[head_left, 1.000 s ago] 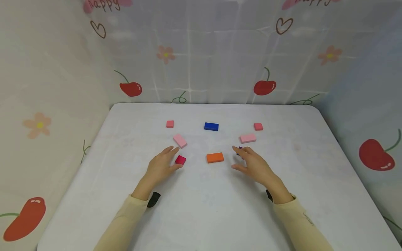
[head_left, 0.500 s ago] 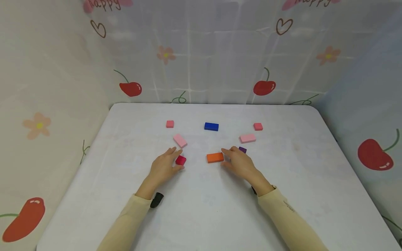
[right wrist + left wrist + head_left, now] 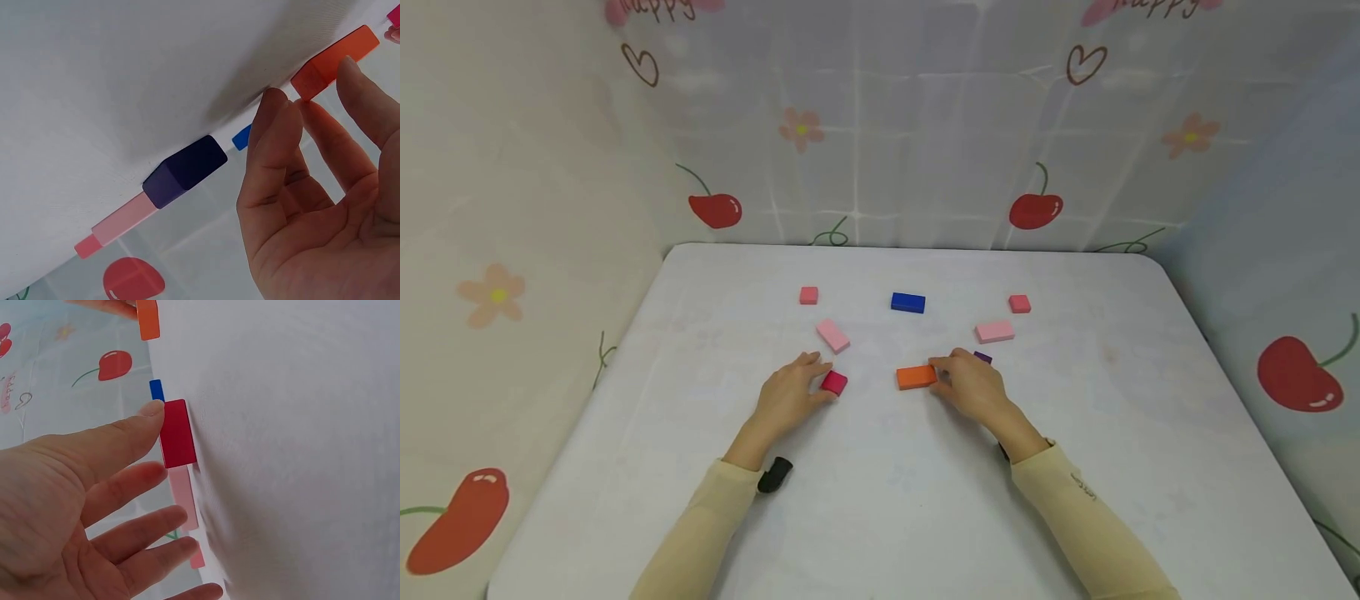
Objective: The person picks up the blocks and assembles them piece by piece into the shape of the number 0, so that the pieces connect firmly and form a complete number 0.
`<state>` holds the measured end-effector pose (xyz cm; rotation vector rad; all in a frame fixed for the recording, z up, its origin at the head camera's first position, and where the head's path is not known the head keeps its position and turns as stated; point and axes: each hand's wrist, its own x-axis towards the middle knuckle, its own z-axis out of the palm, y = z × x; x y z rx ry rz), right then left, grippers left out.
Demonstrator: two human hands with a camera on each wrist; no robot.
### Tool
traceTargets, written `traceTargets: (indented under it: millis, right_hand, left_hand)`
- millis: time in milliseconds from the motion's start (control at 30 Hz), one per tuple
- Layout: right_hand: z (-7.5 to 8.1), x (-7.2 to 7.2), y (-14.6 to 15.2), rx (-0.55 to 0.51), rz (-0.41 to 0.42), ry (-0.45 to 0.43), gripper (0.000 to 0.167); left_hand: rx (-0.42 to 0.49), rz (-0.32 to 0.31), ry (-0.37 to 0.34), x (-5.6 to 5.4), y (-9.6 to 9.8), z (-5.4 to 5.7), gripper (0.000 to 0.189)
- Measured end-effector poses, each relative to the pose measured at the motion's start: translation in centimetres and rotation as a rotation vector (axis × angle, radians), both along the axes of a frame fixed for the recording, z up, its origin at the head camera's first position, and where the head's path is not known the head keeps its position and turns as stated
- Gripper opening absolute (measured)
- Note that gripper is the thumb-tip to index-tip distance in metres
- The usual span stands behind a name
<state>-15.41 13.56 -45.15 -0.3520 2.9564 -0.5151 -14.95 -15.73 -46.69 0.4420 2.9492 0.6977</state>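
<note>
Thumb and index finger of my left hand (image 3: 789, 393) pinch opposite sides of a small red block (image 3: 834, 382) on the table; the left wrist view shows their tips at two corners of the red face (image 3: 178, 434), the other fingers spread loosely. My right hand (image 3: 976, 387) pinches the right end of an orange block (image 3: 915, 377) between thumb and index finger, the block lying flat. In the right wrist view the thumb overlaps the orange block (image 3: 334, 62). Just behind the right hand lies a dark purple block (image 3: 185, 171), mostly hidden from the head view.
A blue block (image 3: 907, 302) lies at the back centre of the white table (image 3: 895, 517). Pale pink blocks stand on the left (image 3: 833, 336) and right (image 3: 995, 332), with smaller coral blocks (image 3: 808, 296) behind. Printed curtains (image 3: 910, 125) enclose the table's back and sides.
My right hand has moved left from beside the purple block to the orange block's end and taken hold. The left thumb and index finger have closed in on the red block.
</note>
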Motion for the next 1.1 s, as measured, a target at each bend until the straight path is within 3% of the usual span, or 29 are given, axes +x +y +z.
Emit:
traceTargets:
  millis: [700, 1100]
  right_hand:
    - [0.0, 0.0, 0.0, 0.017, -0.033, -0.003, 0.035]
    - [-0.1, 0.6, 0.4, -0.058, -0.01, 0.003, 0.032]
  left_hand:
    - [0.018, -0.026, 0.012, -0.8, 0.7, 0.1, 0.042]
    - [0.026, -0.023, 0.021, -0.6, 1.8, 0.0, 0.038]
